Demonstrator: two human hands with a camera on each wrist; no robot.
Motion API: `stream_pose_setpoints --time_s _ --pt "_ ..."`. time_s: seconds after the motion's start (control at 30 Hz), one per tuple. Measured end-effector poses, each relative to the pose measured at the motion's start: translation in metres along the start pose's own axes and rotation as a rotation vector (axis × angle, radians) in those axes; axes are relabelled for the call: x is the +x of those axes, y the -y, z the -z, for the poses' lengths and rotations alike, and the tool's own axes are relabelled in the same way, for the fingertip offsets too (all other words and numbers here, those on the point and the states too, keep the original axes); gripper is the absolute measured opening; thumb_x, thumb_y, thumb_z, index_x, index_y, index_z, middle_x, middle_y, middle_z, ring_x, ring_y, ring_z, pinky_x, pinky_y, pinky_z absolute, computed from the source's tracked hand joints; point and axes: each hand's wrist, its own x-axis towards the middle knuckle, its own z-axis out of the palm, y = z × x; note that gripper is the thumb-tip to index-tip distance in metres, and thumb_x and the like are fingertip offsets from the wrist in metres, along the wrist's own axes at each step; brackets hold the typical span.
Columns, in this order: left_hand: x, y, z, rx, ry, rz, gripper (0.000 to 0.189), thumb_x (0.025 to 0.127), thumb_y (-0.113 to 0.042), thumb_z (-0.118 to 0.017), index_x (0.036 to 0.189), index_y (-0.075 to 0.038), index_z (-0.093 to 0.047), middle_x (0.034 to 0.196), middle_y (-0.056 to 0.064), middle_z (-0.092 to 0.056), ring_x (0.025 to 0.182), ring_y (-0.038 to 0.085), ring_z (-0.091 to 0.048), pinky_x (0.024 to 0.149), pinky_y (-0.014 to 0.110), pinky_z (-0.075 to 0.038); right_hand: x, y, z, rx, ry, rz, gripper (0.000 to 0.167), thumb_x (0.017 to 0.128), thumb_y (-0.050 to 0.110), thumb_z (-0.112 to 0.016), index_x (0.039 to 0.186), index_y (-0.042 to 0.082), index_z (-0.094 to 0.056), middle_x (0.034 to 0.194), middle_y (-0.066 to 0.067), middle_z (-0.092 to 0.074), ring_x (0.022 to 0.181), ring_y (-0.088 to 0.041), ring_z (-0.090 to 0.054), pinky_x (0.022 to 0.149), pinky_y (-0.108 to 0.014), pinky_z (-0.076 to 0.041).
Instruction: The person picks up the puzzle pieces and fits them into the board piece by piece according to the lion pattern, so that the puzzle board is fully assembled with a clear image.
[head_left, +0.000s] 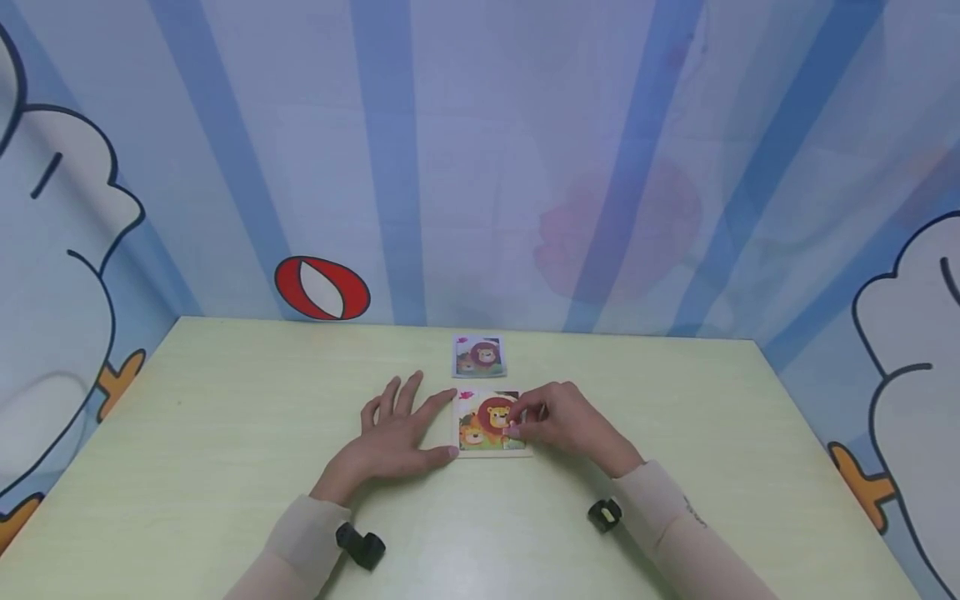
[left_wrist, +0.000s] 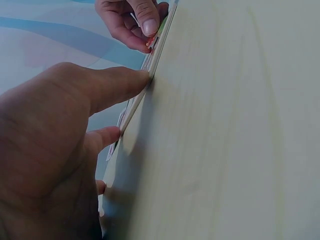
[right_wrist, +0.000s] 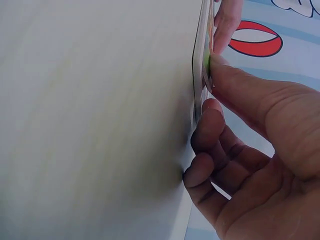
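A flat square jigsaw puzzle (head_left: 480,429) showing a lion and a cub lies in a thin pale tray (head_left: 491,455) on the table. My left hand (head_left: 390,442) is spread at its left side, with the thumb and index fingertip touching the tray's left corners. Over the right part of the picture, my right hand (head_left: 566,425) pinches a small puzzle piece (right_wrist: 207,80) between thumb and fingers. That piece stands slightly tilted in the right wrist view, and the fingers cover most of it. Its lower fingers curl beside the tray's right edge.
Just behind the tray lies a card (head_left: 478,357) with the same lion picture. The pale table (head_left: 225,417) ends at a blue striped backdrop (head_left: 480,167) printed with a red and white ball (head_left: 288,283). Black wrist cameras (head_left: 362,547) sit on both sleeves.
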Motion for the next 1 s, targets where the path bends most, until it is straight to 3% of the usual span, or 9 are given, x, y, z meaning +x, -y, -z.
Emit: stream_pose_setpoints --time_s 0.4,0.7,1.0 --pt "0.006 0.012 -0.009 0.025 -0.011 0.011 0.086 0.096 -0.058 -0.068 0.169 -0.033 -0.032 0.183 0.018 -0.001 0.167 0.051 0.009 0.125 0.077 -0.001 0.001 0.006 -0.002 -0.007 0.005 -0.041 0.011 0.091 0.019 -0.087 0.093 0.018 -0.076 0.075 0.004 -0.064 0.067 -0.01 -0.053 0.062 -0.023 -0.044" --pt "0.005 0.011 -0.009 0.028 -0.016 0.008 0.086 0.095 -0.057 -0.069 0.169 -0.033 -0.032 0.183 0.018 -0.002 0.167 0.051 0.008 0.125 0.078 -0.002 -0.001 0.004 -0.003 0.014 0.004 -0.071 0.018 0.092 0.02 -0.087 0.101 0.016 -0.072 0.077 0.002 -0.064 0.068 -0.011 -0.054 0.063 -0.025 -0.045" --pt "0.005 0.008 -0.008 0.017 -0.013 0.004 0.086 0.095 -0.057 -0.069 0.169 -0.032 -0.033 0.182 0.018 -0.002 0.167 0.051 0.008 0.125 0.078 -0.001 -0.004 0.001 -0.001 -0.01 -0.007 -0.038 0.016 0.095 0.02 -0.083 0.106 0.016 -0.072 0.08 0.003 -0.067 0.069 -0.012 -0.056 0.065 -0.025 -0.046"
